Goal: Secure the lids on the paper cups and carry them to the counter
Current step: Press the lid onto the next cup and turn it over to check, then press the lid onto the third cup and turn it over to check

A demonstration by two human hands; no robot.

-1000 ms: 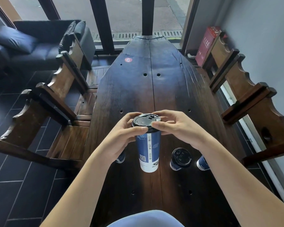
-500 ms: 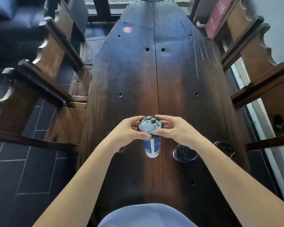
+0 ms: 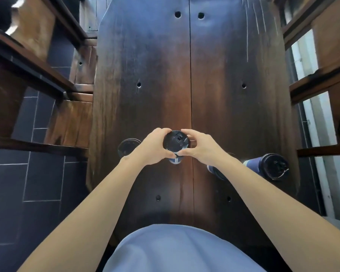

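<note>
Pinching the black lid [image 3: 176,142] on the blue cup [image 3: 176,160], my left hand [image 3: 154,148] and right hand [image 3: 201,147] are gripping its rim narrowly; lidded cups [image 3: 269,165] are standing beside on the worktop [image 3: 165,75].

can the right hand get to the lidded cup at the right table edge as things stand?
Probably yes, once freed. The right hand is pinching the lid of the middle cup together with the left hand. The cup at the table edge stands just beyond the right forearm, nothing between.
</note>
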